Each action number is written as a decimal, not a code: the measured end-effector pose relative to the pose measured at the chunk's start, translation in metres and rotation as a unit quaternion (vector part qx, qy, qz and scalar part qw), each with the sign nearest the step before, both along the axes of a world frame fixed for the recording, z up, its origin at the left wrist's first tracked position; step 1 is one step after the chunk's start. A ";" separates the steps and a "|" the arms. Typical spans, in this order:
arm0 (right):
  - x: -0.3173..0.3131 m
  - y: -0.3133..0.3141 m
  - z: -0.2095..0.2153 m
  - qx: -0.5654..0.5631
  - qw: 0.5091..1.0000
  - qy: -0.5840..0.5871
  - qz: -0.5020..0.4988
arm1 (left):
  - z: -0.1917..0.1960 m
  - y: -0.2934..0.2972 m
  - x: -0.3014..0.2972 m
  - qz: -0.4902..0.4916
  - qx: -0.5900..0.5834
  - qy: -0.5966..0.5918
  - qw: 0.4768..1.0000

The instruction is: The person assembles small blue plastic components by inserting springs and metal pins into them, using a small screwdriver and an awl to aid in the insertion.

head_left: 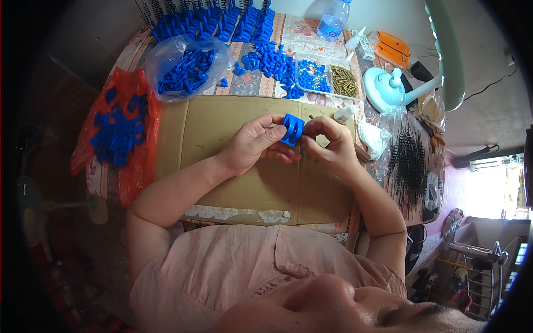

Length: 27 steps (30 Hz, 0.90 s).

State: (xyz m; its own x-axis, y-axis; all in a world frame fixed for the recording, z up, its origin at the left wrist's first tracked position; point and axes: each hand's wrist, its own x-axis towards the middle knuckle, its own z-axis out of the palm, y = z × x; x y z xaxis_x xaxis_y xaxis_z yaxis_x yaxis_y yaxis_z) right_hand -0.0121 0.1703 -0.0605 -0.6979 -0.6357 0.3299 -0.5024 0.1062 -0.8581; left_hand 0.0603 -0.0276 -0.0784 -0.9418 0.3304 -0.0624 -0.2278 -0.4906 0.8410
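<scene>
I had the left hand [256, 139] pinching a blue block [291, 129] above the cardboard [233, 191], the right hand [334, 145] at its edge, grip unclear; blue rows [258, 26] looked finished, bagged parts [186, 77] unused.

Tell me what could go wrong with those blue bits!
The blue plastic block might slip: the left hand seems to hold it by thumb and fingers, above the cardboard sheet. Loose blue pieces lie right beside the clear plastic tray, so a nudge could mix some with its brass-coloured pins.
</scene>
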 end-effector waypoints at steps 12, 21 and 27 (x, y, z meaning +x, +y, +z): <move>-0.002 0.000 -0.004 -0.015 0.999 0.050 0.014 | 0.004 -0.001 0.001 0.001 -0.065 -0.008 0.998; 0.004 -0.001 -0.009 -0.006 0.999 0.040 0.031 | 0.015 -0.030 -0.010 0.025 -0.280 0.064 0.957; 0.014 -0.008 -0.013 0.037 0.995 0.059 0.069 | 0.041 -0.056 -0.011 0.110 -0.445 0.208 0.864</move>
